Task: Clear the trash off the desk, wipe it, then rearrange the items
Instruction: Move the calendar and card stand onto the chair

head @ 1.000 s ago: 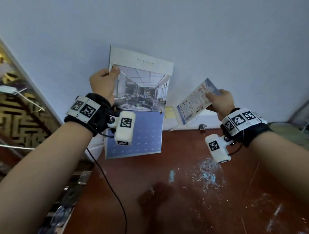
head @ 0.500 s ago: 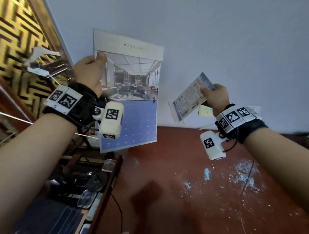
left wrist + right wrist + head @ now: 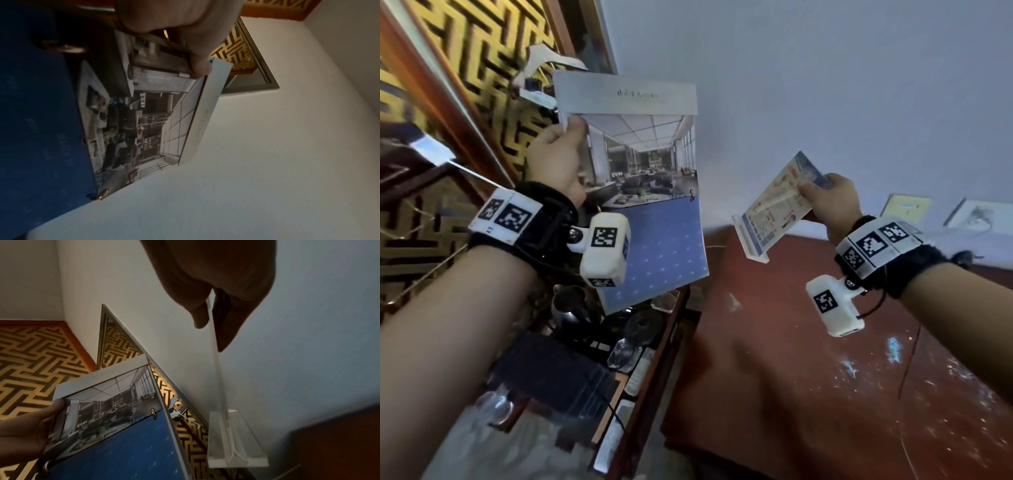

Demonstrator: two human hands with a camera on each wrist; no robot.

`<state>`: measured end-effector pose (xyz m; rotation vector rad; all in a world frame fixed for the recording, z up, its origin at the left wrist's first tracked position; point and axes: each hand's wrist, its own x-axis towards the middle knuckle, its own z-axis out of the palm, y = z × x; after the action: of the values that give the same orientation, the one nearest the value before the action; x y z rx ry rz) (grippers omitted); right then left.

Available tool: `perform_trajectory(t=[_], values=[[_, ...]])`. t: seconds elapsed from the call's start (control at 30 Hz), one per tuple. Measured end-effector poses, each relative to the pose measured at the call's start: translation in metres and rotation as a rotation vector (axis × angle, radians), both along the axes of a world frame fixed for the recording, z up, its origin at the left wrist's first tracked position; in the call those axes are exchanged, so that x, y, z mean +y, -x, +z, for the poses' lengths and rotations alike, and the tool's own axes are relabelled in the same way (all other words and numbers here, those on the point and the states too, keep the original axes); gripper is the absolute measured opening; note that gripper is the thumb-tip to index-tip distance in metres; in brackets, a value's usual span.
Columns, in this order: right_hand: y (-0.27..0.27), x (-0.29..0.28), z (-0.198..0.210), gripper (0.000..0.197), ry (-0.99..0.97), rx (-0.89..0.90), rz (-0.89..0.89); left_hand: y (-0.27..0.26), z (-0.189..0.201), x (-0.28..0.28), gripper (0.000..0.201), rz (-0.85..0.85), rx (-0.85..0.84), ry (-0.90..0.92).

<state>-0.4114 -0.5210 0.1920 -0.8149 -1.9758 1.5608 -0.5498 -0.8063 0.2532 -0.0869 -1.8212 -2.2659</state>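
Observation:
My left hand point(image 3: 558, 154) grips the left edge of a ring-bound calendar point(image 3: 647, 178) with an interior photo above and a blue date page below; it hangs in the air over the desk's left edge. The same calendar point(image 3: 148, 113) fills the left wrist view, thumb on its upper edge. My right hand point(image 3: 828, 202) pinches the top of a clear acrylic sign stand point(image 3: 774, 212) holding a printed card, tilted, above the red-brown desk point(image 3: 808, 359). In the right wrist view the stand point(image 3: 236, 439) hangs edge-on below my fingers point(image 3: 224, 324), the calendar point(image 3: 115, 415) at lower left.
Left of the desk stands a lower cluttered surface with a dark metal kettle point(image 3: 566, 306), a black box point(image 3: 558, 366) and small glass pieces. A gold lattice panel point(image 3: 482, 58) rises at the left. Wall sockets point(image 3: 976, 212) sit at the far right. White smears point(image 3: 893, 353) mark the desk.
The view has swung left, bringing the lattice panel and the cluttered side surface into sight. Both hands still hold their items aloft; the calendar now hangs over the desk's left edge.

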Motion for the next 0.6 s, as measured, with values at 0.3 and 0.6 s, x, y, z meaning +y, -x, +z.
perform_trajectory(t=[0.3, 0.6], values=[[0.039, -0.038, -0.021, 0.020, -0.043, -0.070, 0.130, 0.022, -0.027, -0.067, 0.039, 0.179, -0.053, 0.029], [0.079, -0.035, -0.055, 0.019, -0.045, -0.097, 0.205, 0.040, -0.035, -0.099, 0.038, 0.314, -0.003, 0.168]])
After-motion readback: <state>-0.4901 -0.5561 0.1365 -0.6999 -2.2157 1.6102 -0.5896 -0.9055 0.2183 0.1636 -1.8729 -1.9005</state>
